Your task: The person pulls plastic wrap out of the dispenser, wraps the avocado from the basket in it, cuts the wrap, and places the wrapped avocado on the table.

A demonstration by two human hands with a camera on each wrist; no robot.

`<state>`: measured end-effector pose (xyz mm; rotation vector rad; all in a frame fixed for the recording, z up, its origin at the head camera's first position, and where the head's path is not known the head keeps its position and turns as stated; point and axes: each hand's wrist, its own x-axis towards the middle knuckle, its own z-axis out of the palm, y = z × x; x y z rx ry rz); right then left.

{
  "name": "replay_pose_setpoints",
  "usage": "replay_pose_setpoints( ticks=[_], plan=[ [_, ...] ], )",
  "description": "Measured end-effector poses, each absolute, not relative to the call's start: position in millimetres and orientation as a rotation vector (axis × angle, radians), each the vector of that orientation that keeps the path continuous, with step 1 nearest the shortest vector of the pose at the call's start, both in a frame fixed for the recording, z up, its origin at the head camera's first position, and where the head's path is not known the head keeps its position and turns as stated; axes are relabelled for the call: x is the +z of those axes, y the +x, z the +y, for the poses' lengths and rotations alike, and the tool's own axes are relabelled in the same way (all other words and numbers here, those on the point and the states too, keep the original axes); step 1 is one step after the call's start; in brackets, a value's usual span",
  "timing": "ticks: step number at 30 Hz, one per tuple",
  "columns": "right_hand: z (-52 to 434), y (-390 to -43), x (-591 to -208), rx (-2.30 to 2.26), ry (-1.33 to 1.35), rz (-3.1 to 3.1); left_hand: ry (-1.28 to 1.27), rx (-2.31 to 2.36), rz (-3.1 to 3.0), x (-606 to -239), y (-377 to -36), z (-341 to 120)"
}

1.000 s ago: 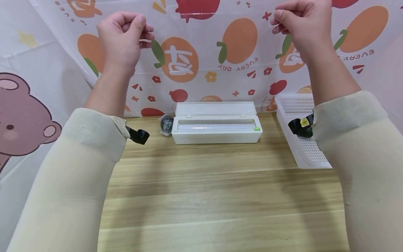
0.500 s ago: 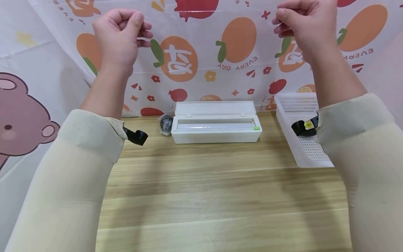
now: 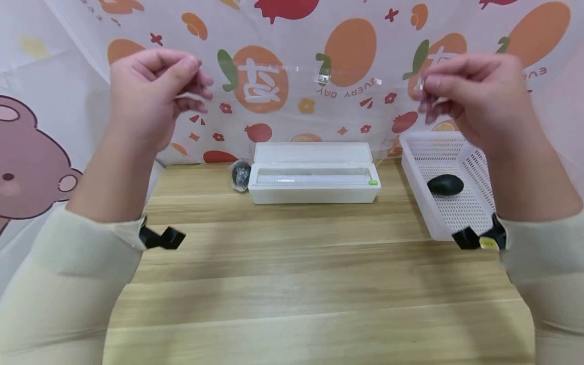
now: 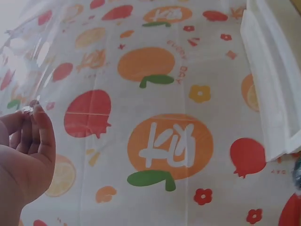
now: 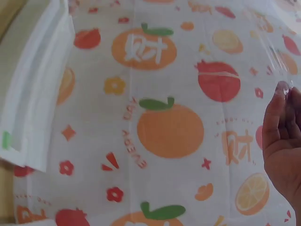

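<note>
Head view: left hand and right hand pinch clear film taut above the dispenser.
Only there: avocado in basket.
Room: bare table below.

Clear, glossy plastic film; smooth white plastic dispenser box; perforated white plastic basket; matt wood-grain table.

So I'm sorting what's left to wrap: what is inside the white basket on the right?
One dark oval object lies on the white basket's perforated floor. Nothing else shows there. The near right corner is hidden behind the right hand and its wrist.
</note>
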<state>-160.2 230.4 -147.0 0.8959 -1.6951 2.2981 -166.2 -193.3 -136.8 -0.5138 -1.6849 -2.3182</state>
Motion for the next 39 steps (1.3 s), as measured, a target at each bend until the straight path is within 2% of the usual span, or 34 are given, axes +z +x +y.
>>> replay_pose_setpoints(
  ticks=[4,7,16,22,27,30,39],
  plan=[
    [234,-139,-186,2.410,1.273,-1.672,-0.717,-2.423,-1.718,-165,-141,-201],
    [234,-122,-221,2.385,1.362,-1.842,-0.784,-2.483,-1.853,-198,-121,-204],
    [229,-69,-332,2.206,1.048,-2.692,-0.679,-2.455,-2.536,-309,-67,-219],
    [225,-48,-393,2.358,0.852,-2.893,-0.596,-2.422,-2.755,-356,-49,-221],
    [220,-37,-415,2.436,0.707,-2.943,-0.609,-2.401,-2.878,-378,-40,-220],
    [220,-34,-420,2.362,0.711,-2.978,-0.643,-2.369,-2.934,-385,-36,-220],
    [225,-21,-421,1.733,1.190,-2.879,-1.095,-1.788,-3.067,-383,-30,-227]
  ],
)
